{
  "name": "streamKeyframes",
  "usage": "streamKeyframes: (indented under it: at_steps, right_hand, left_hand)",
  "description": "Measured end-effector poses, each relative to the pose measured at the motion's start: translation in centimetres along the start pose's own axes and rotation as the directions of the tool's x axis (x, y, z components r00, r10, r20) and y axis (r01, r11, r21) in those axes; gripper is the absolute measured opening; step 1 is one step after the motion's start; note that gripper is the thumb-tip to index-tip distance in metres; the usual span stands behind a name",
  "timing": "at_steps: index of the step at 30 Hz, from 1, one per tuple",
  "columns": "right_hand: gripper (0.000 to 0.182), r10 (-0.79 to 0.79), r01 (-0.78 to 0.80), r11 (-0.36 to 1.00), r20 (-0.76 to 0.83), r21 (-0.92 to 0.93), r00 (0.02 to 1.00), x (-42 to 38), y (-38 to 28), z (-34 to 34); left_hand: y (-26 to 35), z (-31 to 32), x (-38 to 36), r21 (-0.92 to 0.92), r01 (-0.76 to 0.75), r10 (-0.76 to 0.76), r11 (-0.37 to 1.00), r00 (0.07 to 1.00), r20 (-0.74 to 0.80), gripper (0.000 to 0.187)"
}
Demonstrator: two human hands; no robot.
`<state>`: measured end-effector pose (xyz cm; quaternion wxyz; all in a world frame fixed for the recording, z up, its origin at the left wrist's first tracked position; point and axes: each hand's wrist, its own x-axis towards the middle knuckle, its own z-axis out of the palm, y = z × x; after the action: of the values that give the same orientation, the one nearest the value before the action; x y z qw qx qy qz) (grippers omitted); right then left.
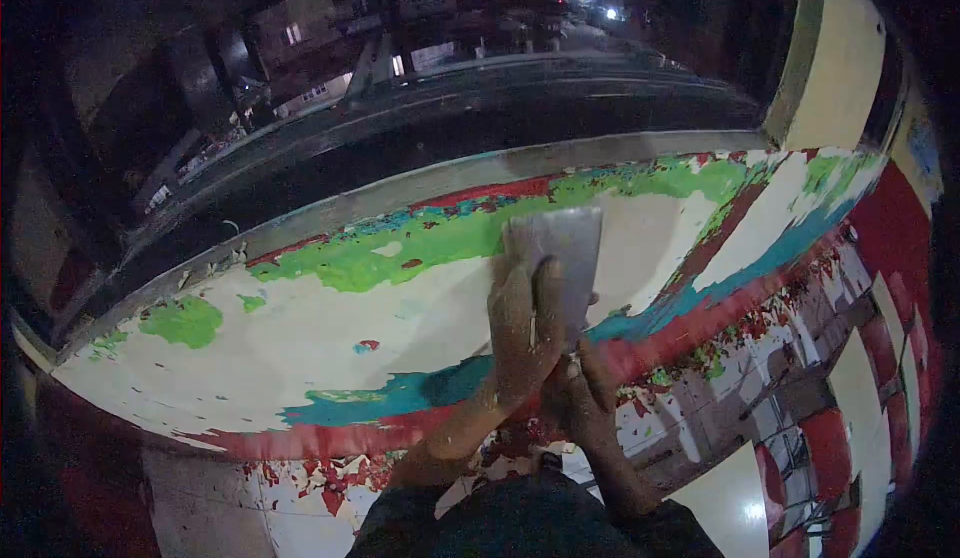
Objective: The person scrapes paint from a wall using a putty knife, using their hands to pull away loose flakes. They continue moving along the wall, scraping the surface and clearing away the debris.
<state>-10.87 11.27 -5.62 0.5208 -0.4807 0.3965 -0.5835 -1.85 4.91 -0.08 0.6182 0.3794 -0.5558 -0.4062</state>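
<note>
A wide metal scraper (575,243) lies with its blade against the wall panel below the window, its broad edge pointing up. My left hand (522,328) presses on the blade, fingers pointing up along it. Lower down and to the right, my right hand (582,388) is wrapped round the scraper's handle, which is mostly hidden. Around the blade, the panel (440,323) shows bare cream surface with patches of green paint (400,255), teal paint (375,400) and red paint (370,440).
Above the panel runs a grey ledge (400,190) under a dark window with lights outside. Red and green paint flakes (335,483) lie on the tiled floor below. At the lower right stand a white tabletop (720,503) and red seats (828,448).
</note>
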Motion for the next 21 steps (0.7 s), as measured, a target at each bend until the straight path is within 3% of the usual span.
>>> streamKeyframes:
  at_steps: [3,6,8,10,15,18,21]
  right_hand:
    - [0.039,-0.183,0.185,0.979,0.03,-0.081,0.983,-0.6,1.2,-0.2]
    - [0.04,-0.016,0.017,1.0,0.051,-0.023,0.999,-0.3,0.4,-0.7]
    - [0.041,0.014,-0.019,0.998,0.075,0.064,0.997,-0.3,-0.3,-0.5]
    - [0.041,0.02,-0.028,0.995,0.077,0.098,0.997,-0.3,-0.2,-0.4]
    - [0.041,0.064,-0.064,0.998,0.018,0.002,0.998,-0.4,-1.2,0.2]
    - [0.04,0.103,-0.115,0.986,0.105,0.118,0.989,-0.2,0.3,-0.8]
    - [0.035,-0.178,0.183,0.971,0.042,-0.152,0.983,-1.1,2.5,-0.5]
  left_hand:
    - [0.0,0.1,-0.7,-0.085,0.021,-0.019,0.996,1.0,0.023,0.026]
    - [1.1,0.1,0.0,0.025,0.056,-0.057,0.998,0.998,0.026,0.026]
    - [-0.2,0.2,0.0,0.094,-0.119,0.116,0.988,0.992,0.04,0.026]
    - [-1.3,0.1,0.2,0.136,-0.179,0.178,0.974,0.984,0.023,0.026]
    - [1.2,0.4,0.4,0.082,-0.047,0.051,0.996,0.997,-0.05,0.039]
    - [0.4,0.0,0.4,0.048,-0.029,0.029,0.998,1.0,-0.002,0.04]
    - [-1.3,0.0,-1.4,0.063,-0.06,0.065,0.996,0.994,-0.092,0.024]
